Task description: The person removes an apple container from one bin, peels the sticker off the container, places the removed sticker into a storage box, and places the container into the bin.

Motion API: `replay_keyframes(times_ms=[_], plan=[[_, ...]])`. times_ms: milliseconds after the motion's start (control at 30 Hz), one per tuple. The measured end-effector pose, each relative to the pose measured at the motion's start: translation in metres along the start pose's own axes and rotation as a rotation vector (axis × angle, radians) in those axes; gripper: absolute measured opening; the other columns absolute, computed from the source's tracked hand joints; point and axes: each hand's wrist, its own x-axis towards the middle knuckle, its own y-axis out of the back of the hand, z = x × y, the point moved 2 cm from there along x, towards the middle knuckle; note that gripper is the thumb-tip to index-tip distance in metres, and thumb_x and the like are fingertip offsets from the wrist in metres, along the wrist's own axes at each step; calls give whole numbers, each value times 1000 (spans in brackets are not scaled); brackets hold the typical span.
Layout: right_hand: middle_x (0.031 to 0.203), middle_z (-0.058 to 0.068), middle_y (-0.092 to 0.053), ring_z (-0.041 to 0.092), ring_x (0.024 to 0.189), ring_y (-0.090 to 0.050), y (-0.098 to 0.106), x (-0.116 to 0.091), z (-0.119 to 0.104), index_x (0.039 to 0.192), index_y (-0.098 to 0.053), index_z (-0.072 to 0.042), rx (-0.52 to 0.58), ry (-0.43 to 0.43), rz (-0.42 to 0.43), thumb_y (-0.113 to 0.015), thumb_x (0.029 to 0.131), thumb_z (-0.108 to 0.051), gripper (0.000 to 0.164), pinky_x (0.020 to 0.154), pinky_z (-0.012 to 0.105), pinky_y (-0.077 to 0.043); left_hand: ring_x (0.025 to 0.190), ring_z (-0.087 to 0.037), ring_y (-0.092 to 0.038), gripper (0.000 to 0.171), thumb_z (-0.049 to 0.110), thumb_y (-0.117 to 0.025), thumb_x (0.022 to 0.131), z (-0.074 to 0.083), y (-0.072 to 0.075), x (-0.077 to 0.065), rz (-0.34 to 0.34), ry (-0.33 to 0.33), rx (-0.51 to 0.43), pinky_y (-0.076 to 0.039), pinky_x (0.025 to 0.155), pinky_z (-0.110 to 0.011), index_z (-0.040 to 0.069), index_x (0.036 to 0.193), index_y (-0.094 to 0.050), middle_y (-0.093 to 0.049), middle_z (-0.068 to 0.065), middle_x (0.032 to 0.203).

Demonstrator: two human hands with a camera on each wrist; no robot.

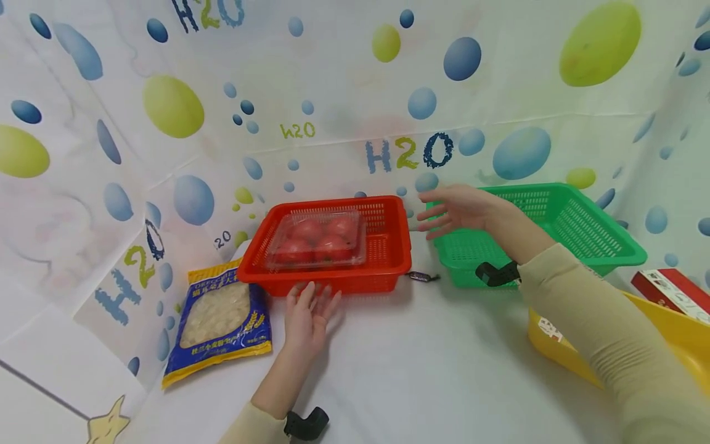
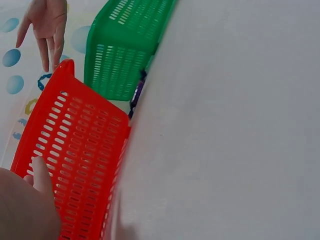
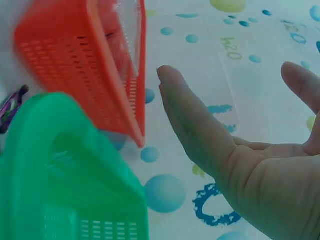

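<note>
A red plastic basket stands at the back of the table with a clear plastic box of red tomato-like fruit inside its left part. My left hand is at the basket's front wall, fingers spread and loosely bent, fingertips right at the wall below the rim. My right hand is raised over the left end of a green basket, its fingers extended toward the red basket and holding nothing. In the right wrist view the thumb and fingers of that hand stand wide apart.
A blue and yellow bag of pasta lies left of the red basket. Between the two baskets is a small dark wrapped item. At the right stand a yellow bin and a red and white box. A patterned curtain hangs close behind.
</note>
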Motion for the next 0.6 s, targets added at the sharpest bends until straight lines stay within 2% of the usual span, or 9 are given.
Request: replay_keyframes(times_ms=[200,300,400,500,600], plan=[[152,30,-39,48,131,-49,7,-19,9,159,-14,-4,-51,22,-14,-51,106,-31,71,101,58,-47,118,-27,-58,34,20,-56,105,-4,3,-7,-65,9,149,-55,92,-45,14,135,-41,-50,-12,126],[151,31,-39,48,131,-48,10,-29,14,159,-15,-3,-70,46,-39,-50,107,-30,69,101,59,-45,121,-29,-57,34,21,-57,105,-4,4,-11,-109,22,212,-55,92,-44,14,135,-44,-52,-12,127],[151,31,-39,48,131,-49,11,-40,17,157,-22,-2,-88,72,-51,-49,107,-31,64,101,58,-47,127,-34,-54,35,21,-56,105,-2,3,-17,-169,12,290,-55,92,-43,13,137,-45,-54,-13,128],[150,31,-41,46,130,-51,11,-52,20,154,-30,0,-108,98,-40,-51,107,-32,61,98,53,-51,127,-37,-54,38,21,-57,105,2,-1,-24,-239,-42,415,-56,91,-43,10,139,-46,-56,-14,127],[146,30,-46,45,128,-53,10,-64,22,152,-34,2,-121,133,-33,-50,107,-30,58,97,51,-52,122,-38,-57,39,20,-60,104,7,-7,-29,-325,-171,580,-57,90,-42,6,138,-48,-57,-18,127]])
